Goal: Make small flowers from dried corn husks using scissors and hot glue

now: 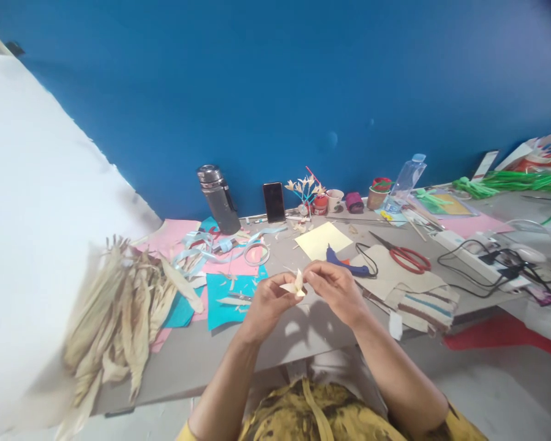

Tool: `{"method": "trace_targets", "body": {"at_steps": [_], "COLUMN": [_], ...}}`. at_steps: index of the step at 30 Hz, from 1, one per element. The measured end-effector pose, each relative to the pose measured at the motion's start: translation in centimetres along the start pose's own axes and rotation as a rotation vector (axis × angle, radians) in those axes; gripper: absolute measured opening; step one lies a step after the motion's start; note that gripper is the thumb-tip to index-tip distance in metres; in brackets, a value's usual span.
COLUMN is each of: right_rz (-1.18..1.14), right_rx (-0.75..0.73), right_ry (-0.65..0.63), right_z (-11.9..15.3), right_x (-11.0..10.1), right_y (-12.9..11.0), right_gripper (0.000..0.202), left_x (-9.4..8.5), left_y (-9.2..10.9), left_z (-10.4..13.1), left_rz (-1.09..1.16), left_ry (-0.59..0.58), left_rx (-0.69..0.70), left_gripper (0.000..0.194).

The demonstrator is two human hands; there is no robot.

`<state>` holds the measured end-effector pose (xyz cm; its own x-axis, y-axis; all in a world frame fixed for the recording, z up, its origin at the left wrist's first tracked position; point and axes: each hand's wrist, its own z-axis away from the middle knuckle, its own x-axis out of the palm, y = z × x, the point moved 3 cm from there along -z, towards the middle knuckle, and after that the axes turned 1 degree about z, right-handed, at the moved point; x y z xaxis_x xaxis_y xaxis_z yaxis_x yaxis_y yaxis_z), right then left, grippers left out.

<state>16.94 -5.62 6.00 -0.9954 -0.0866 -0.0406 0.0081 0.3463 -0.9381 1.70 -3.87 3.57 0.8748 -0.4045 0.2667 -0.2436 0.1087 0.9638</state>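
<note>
The grey table is heaped with dried husks at its left end. By its back edge, a phone and a paper cup are stood.

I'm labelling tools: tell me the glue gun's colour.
The glue gun is blue with some orange, best seen in head view.

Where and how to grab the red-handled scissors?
I'd take the scissors by the red handles, coming from the near right, probably with the right hand. They appear to lie flat, handle loops to the right, blades pointing left and away toward the wall. That approach should avoid the blade tips and the blue glue gun on the left.
</note>
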Motion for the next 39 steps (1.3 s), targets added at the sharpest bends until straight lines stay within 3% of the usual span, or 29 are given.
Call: {"method": "trace_targets", "body": {"at_steps": [7, 17, 24, 33, 39], "right_rz": [-0.105, -0.109, -0.017, -0.151, -0.066], "right_rx": [0.079, 0.067, 0.056, 0.105, 0.081], "right_ry": [-0.046, 0.173, 0.304, 0.319, 0.328], "right_z": [0.1, 0.4, 0.9, 0.9, 1.2], "right_x": [0.0, 0.6, 0.6, 1.3, 1.2], "right_y": [0.5, 1.0, 2.6, 2.2, 1.9], "right_gripper": [0.034, 0.027, 0.021, 0.024, 0.023], "left_x": [0.3, 0.7, 1.2, 2.6, 1.8], "left_y": [1.3, -2.6, -3.3, -3.2, -3.5], "left_z": [0.2, -0.7, -0.7, -0.6, -0.3], "left_rz": [-0.104, 0.229, 0.344, 0.549, 0.433], "left_ry": [-0.030, 0.132, 0.280, 0.138, 0.268], "left_rx": [0.098, 0.089, 0.121, 0.058, 0.062], "left_gripper": [0.021, 0.020, 0.027, 0.030, 0.031]}}
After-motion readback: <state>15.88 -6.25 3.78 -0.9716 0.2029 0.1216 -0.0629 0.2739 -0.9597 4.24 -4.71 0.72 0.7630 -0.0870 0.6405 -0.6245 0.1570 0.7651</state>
